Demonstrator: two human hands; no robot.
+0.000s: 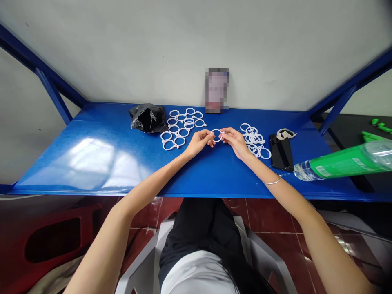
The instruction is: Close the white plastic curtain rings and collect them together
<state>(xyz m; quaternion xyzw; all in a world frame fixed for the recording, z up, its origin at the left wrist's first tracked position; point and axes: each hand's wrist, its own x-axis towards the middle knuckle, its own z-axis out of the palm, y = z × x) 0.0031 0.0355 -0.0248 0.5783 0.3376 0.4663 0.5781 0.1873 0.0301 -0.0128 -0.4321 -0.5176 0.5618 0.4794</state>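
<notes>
Both my hands meet over the middle of the blue table, pinching one white plastic ring between them. My left hand grips the ring's left side with closed fingers. My right hand pinches its right side. Several white rings lie spread out to the left of my hands. Another pile of white rings lies heaped just right of my right hand. A thin bracelet circles my right wrist.
A crumpled black plastic bag lies behind the left rings. A black phone and a white clip-like piece lie right of the ring pile. A clear bottle with a green label lies on its side at the right. A blurred card leans on the wall.
</notes>
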